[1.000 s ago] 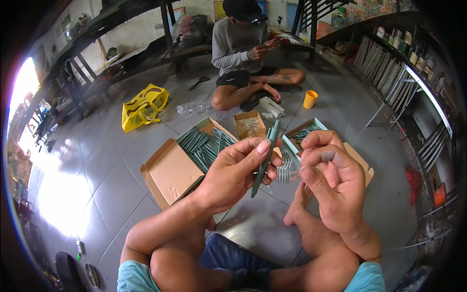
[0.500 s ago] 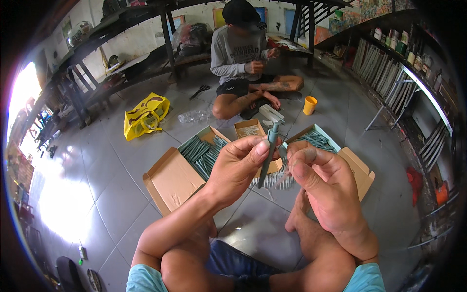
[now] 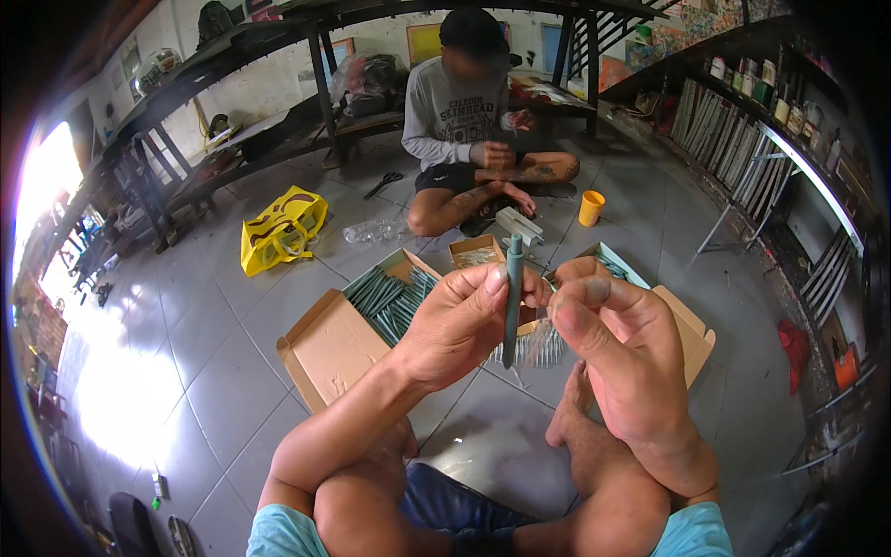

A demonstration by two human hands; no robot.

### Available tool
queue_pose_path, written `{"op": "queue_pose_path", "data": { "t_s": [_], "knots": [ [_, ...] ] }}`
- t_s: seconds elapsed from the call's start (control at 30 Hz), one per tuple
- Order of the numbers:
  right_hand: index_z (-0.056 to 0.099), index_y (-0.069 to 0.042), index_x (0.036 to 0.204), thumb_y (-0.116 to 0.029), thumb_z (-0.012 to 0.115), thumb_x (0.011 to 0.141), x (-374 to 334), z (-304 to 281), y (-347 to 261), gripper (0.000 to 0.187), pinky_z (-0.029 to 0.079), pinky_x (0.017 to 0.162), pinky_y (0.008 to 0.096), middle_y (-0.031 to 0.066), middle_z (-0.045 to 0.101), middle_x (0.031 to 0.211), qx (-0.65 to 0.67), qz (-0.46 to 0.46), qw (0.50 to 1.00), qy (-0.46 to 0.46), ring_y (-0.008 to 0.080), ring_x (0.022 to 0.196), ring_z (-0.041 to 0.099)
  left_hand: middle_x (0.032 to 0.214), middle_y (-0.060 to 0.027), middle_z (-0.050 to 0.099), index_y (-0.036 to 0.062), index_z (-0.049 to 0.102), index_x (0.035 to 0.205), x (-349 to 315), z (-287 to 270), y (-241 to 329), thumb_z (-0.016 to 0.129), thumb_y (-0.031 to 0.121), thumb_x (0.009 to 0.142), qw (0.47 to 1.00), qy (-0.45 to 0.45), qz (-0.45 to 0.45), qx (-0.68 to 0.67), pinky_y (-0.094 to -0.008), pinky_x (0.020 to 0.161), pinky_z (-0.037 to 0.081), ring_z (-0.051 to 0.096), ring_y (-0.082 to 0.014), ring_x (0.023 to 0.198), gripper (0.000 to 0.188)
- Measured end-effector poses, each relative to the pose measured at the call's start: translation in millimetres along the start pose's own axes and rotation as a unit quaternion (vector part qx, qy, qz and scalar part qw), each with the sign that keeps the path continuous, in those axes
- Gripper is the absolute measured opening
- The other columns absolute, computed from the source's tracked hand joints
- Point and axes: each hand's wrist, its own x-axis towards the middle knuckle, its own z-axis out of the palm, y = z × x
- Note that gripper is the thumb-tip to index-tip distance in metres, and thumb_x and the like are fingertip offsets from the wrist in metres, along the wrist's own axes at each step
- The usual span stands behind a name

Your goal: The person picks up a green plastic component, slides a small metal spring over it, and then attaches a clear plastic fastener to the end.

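My left hand [image 3: 455, 320] pinches a grey-green pen [image 3: 512, 306] between thumb and fingers, holding it nearly upright in front of me. Close to the pen's right side is my right hand [image 3: 617, 343], its thumb and fingers pinched together. Whatever lies between those fingertips is too small to make out. Behind my left hand, a cardboard box [image 3: 320, 348] with its lid folded back holds many similar pens [image 3: 390, 302]. A second open box [image 3: 685, 325] of pens is partly hidden behind my right hand. Several thin silvery pieces [image 3: 541, 351] lie in a row below my hands.
A co-worker [image 3: 459, 121] sits cross-legged opposite. Between us are a small box [image 3: 464, 249], a pale block [image 3: 518, 226] and a yellow cup [image 3: 591, 208]. To the left lie a yellow bag [image 3: 283, 230], clear plastic [image 3: 374, 230] and scissors [image 3: 383, 184]. Shelves [image 3: 770, 125] line the right.
The pen has turned in my left fingers, so its clip no longer shows, and it stands more upright. My right hand stays pinched beside it. The co-worker's head and hands have shifted slightly.
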Motion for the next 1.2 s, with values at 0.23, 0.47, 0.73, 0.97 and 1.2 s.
{"op": "queue_pose_path", "data": {
  "t_s": [0.23, 0.47, 0.73, 0.97, 1.2],
  "knots": [
    [0.072, -0.001, 0.097, -0.006, 0.077, 0.084, -3, 1, -5, 0.015, 0.039, 0.1, 0.033, 0.0071, 0.058, 0.109, -0.11, -0.061, 0.992, -0.018, 0.018, 0.111, 0.054, 0.107, -0.0057, 0.061, 0.0039, 0.061, 0.108, 4, 7, 4, 0.05, 0.035, 0.104, 1.0, 0.014, 0.01, -0.003, -0.0366, 0.095, 0.045, 0.056, -0.0162, 0.101, 0.033],
    [0.066, -0.001, 0.103, -0.013, 0.078, 0.081, -1, 2, -25, 0.028, 0.029, 0.109, 0.0413, 0.0162, 0.052, 0.126, -0.199, -0.085, 0.975, -0.057, 0.0237, 0.12, 0.046, 0.106, -0.0045, 0.06, 0.007, 0.058, 0.111, 5, 2, 13, 0.047, 0.034, 0.105, 0.995, 0.089, 0.013, 0.036, -0.0346, 0.09, 0.047, 0.057, -0.0161, 0.097, 0.03],
    [0.066, -0.002, 0.112, -0.016, 0.072, 0.086, 9, -9, -20, 0.03, 0.024, 0.113, 0.0421, 0.0193, 0.048, 0.139, -0.151, -0.104, 0.98, -0.083, 0.0268, 0.133, 0.039, 0.088, -0.0005, 0.05, 0.0085, 0.053, 0.104, 7, 13, 24, 0.041, 0.041, 0.106, 0.981, 0.193, -0.007, 0.034, -0.0245, 0.066, 0.039, 0.047, -0.0093, 0.076, 0.035],
    [0.067, -0.003, 0.11, -0.025, 0.059, 0.094, 7, -10, -16, 0.029, 0.03, 0.107, 0.0345, 0.0195, 0.048, 0.144, -0.022, 0.008, 0.999, -0.036, 0.02, 0.128, 0.044, 0.071, 0.0064, 0.051, 0.0029, 0.064, 0.099, -8, 17, 47, 0.073, 0.026, 0.091, 0.919, 0.262, 0.111, 0.274, -0.019, 0.051, 0.028, 0.038, -0.0019, 0.057, 0.027],
    [0.068, -0.001, 0.11, -0.02, 0.057, 0.097, 8, -13, -12, 0.026, 0.033, 0.105, 0.0326, 0.0191, 0.05, 0.142, -0.058, -0.007, 0.997, -0.04, 0.0187, 0.124, 0.047, 0.079, -0.0014, 0.064, -0.0013, 0.071, 0.101, -19, 58, 62, 0.078, 0.015, 0.084, 0.852, 0.284, 0.097, 0.429, -0.0212, 0.057, 0.04, 0.055, -0.0062, 0.066, 0.025]
  ]
}}
